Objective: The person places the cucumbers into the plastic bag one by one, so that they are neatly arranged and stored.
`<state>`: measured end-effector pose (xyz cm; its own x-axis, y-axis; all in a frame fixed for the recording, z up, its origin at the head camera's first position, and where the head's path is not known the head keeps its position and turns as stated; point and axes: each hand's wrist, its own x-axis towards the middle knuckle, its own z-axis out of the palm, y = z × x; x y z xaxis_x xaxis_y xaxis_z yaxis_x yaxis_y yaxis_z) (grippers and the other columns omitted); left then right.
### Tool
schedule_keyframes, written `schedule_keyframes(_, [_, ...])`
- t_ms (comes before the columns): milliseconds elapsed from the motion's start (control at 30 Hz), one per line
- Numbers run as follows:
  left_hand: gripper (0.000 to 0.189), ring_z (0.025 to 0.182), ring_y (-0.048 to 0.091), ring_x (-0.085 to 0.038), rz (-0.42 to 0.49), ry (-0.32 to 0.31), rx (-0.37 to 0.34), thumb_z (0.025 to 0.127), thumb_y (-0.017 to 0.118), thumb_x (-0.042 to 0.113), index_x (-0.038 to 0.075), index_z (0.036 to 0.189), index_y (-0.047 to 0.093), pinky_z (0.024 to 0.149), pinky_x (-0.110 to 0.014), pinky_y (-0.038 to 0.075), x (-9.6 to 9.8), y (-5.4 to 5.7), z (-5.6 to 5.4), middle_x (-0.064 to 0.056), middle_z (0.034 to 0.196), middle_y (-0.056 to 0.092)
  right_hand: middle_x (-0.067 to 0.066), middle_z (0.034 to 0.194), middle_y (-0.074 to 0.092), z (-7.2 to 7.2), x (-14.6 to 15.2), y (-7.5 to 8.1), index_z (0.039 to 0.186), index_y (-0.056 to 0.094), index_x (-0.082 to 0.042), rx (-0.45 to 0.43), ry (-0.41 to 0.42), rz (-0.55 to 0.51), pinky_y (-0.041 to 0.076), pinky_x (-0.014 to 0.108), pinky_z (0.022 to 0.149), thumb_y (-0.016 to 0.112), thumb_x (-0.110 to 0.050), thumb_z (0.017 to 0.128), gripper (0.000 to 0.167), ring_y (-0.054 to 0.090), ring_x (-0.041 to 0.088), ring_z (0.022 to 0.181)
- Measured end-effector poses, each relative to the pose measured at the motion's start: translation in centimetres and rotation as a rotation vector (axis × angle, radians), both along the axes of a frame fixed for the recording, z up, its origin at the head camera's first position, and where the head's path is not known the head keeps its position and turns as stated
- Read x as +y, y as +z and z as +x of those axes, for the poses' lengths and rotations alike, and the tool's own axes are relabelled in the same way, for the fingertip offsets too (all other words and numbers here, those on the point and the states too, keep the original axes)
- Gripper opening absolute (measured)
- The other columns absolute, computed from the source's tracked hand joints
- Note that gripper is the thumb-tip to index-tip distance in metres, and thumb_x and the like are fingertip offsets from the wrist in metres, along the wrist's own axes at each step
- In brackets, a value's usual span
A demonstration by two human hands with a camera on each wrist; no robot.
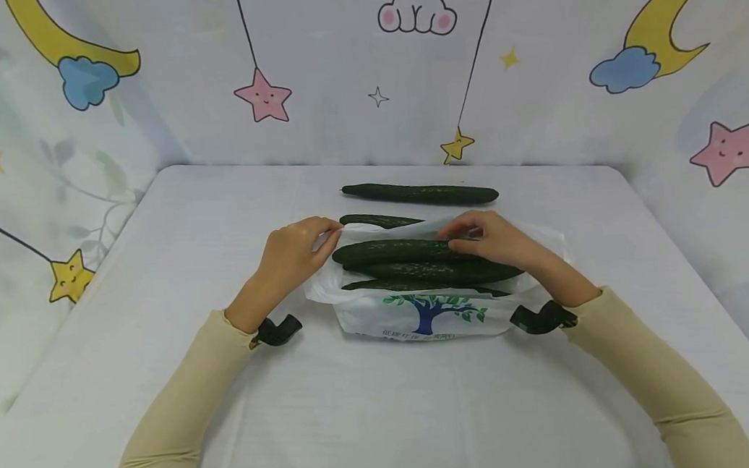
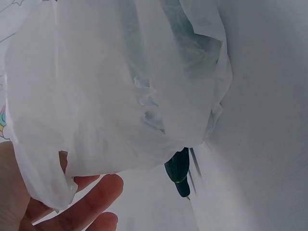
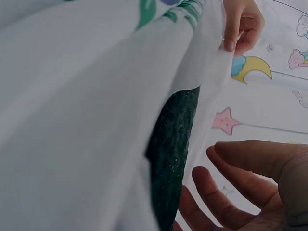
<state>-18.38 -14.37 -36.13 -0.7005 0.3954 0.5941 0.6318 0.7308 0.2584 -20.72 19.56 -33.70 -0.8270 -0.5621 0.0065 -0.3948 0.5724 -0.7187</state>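
A white plastic bag (image 1: 370, 318) with a printed tree lies on the table, its mouth spread wide. Inside, several dark green cucumbers (image 1: 416, 271) lie side by side. My left hand (image 1: 294, 250) pinches the bag's rim at its far left corner; in the left wrist view, white film (image 2: 53, 178) hangs over its fingers. Over the bag's right part is my right hand (image 1: 488, 237), with fingers apart and bent slightly beside the top cucumber (image 1: 389, 251). The right wrist view shows that cucumber (image 3: 175, 139) next to the fingertips (image 3: 199, 174), with nothing gripped.
Behind the bag, one cucumber (image 1: 420, 194) lies crosswise on the white table (image 1: 387, 414). Another cucumber (image 1: 380, 220) sits just behind the bag's rim, partly hidden by it. A cloth backdrop (image 1: 335, 48) with stars and moons rises at the table's far edge.
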Motion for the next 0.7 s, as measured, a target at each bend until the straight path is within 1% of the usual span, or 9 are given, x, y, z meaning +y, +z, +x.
schedule_keyframes(133, [0.015,0.069,0.069,-0.022,-0.001,0.0,0.002,0.092,0.067,0.015,0.004,0.099,0.074,0.048,-0.035,0.05,0.0,0.0,0.0,-0.01,0.094,0.075,0.021,0.118,0.064,0.0,-0.2,0.5,0.118,0.065,0.004,-0.017,-0.024,-0.004,0.043,0.052,0.1,0.061,-0.008,0.096,0.026,0.058,0.034,0.113])
schedule_keyframes(300, [0.015,0.068,0.069,-0.022,-0.002,-0.009,0.008,0.092,0.068,0.015,0.004,0.099,0.074,0.046,-0.034,0.048,0.0,-0.1,0.0,-0.01,0.095,0.075,0.02,0.12,0.062,-0.2,-0.4,1.2,0.12,0.065,0.003,-0.025,-0.045,0.007,0.047,0.048,0.096,0.06,-0.011,0.097,0.027,0.059,0.033,0.112])
schedule_keyframes(467, [0.015,0.07,0.07,-0.023,-0.006,-0.001,-0.015,0.092,0.067,0.015,0.005,0.099,0.074,0.047,-0.034,0.048,0.1,0.0,0.0,-0.01,0.096,0.075,0.02,0.12,0.062,-0.9,-0.5,2.0,0.121,0.064,0.002,-0.024,-0.047,0.02,0.049,0.045,0.094,0.058,-0.012,0.098,0.028,0.06,0.033,0.111])
schedule_keyframes(567, [0.014,0.072,0.07,-0.023,-0.006,0.001,-0.02,0.092,0.067,0.015,0.005,0.099,0.074,0.047,-0.035,0.048,0.0,0.0,0.0,-0.01,0.096,0.075,0.02,0.121,0.063,-1.4,-0.6,2.2,0.122,0.064,0.002,-0.026,-0.06,0.023,0.049,0.042,0.092,0.058,-0.013,0.098,0.029,0.059,0.032,0.112])
schedule_keyframes(633, [0.014,0.073,0.07,-0.023,-0.005,-0.003,-0.017,0.092,0.067,0.015,0.004,0.098,0.074,0.047,-0.034,0.049,0.1,0.0,0.0,-0.01,0.096,0.075,0.02,0.122,0.062,-1.7,-0.7,2.3,0.122,0.064,0.002,-0.036,-0.079,0.032,0.048,0.043,0.093,0.058,-0.015,0.099,0.029,0.058,0.032,0.113])
schedule_keyframes(700, [0.014,0.073,0.07,-0.023,-0.003,-0.008,-0.012,0.092,0.067,0.014,0.004,0.098,0.074,0.046,-0.034,0.048,0.1,0.0,0.0,-0.01,0.096,0.075,0.021,0.123,0.061,-1.9,-0.7,2.4,0.123,0.063,0.001,-0.051,-0.097,0.034,0.046,0.046,0.095,0.057,-0.016,0.099,0.03,0.057,0.033,0.115])
